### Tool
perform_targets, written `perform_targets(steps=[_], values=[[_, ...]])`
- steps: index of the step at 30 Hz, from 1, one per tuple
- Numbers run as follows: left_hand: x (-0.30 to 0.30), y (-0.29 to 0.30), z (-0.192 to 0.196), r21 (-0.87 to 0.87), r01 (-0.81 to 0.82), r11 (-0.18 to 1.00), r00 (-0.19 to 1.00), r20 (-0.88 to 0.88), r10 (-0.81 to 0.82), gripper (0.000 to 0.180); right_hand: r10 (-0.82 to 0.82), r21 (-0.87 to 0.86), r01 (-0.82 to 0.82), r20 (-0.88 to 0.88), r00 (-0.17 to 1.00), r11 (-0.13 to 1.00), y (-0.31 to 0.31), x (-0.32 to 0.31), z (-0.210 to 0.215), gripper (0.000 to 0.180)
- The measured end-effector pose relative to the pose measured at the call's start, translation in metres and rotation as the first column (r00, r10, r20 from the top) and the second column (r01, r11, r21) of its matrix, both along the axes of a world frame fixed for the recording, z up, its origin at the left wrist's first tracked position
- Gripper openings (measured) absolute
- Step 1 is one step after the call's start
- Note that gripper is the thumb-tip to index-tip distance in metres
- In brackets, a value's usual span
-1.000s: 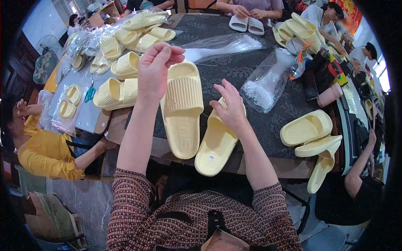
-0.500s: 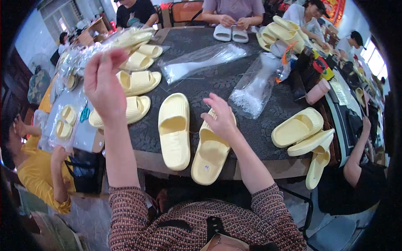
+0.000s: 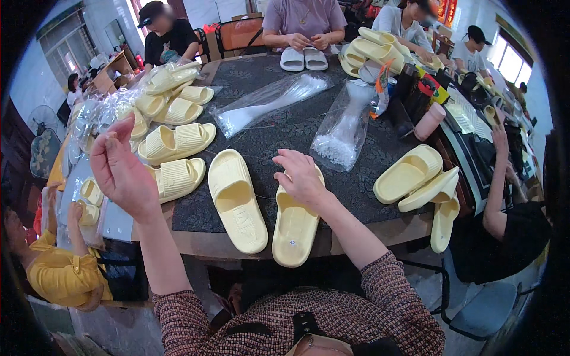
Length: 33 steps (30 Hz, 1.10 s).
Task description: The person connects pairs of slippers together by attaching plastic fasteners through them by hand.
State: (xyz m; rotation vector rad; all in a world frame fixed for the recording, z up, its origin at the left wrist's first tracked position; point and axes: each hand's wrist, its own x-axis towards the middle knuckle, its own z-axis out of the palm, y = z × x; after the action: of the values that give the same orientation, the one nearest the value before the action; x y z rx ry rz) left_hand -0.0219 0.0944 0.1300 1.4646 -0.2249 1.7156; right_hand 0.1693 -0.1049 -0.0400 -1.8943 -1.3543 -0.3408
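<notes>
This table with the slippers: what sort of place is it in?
Probably a small slipper workshop or packing room: pale yellow slippers lie about, some in clear plastic; two clear bags hold white strands; and across the table, a person in lilac works over white slippers.

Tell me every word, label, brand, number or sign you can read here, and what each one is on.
Round white sticker on the insole of the slipper by the right hand: a small printed number, which I won't copy out.
Pale slipper to its left: faint insole marks, too unclear to read.
Orange and white packet: print too small to read.
Red wall hanging: too blurred to read.
</notes>
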Motion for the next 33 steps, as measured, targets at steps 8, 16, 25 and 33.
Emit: perform_targets(steps=[8, 16, 25, 33], values=[[-0.005, -0.037, 0.007, 0.005, 0.195, 0.981, 0.973, -0.128, -0.193, 0.015, 0.188, -0.061, -0.179, 0.178, 0.966, 0.982, 0.013, -0.047, 0.036, 0.034], [0.007, -0.051, 0.009, 0.004, 0.228, 0.974, 0.965, -0.133, -0.225, 0.015, 0.179, -0.278, -0.104, 0.258, 0.949, 0.955, 0.034, -0.055, 0.018, 0.032], [-0.002, -0.051, 0.008, -0.046, 0.24, 0.97, 0.964, -0.105, -0.243, 0.015, 0.015, -0.197, 0.072, 0.411, 0.912, 0.978, 0.057, -0.05, 0.017, 0.021], [-0.028, 0.015, 0.015, -0.059, -0.088, 0.994, 0.995, 0.048, 0.091, 0.016, 0.07, -0.453, 0.16, 0.45, 0.89, 0.877, 0.046, -0.038, 0.015, 0.023]])
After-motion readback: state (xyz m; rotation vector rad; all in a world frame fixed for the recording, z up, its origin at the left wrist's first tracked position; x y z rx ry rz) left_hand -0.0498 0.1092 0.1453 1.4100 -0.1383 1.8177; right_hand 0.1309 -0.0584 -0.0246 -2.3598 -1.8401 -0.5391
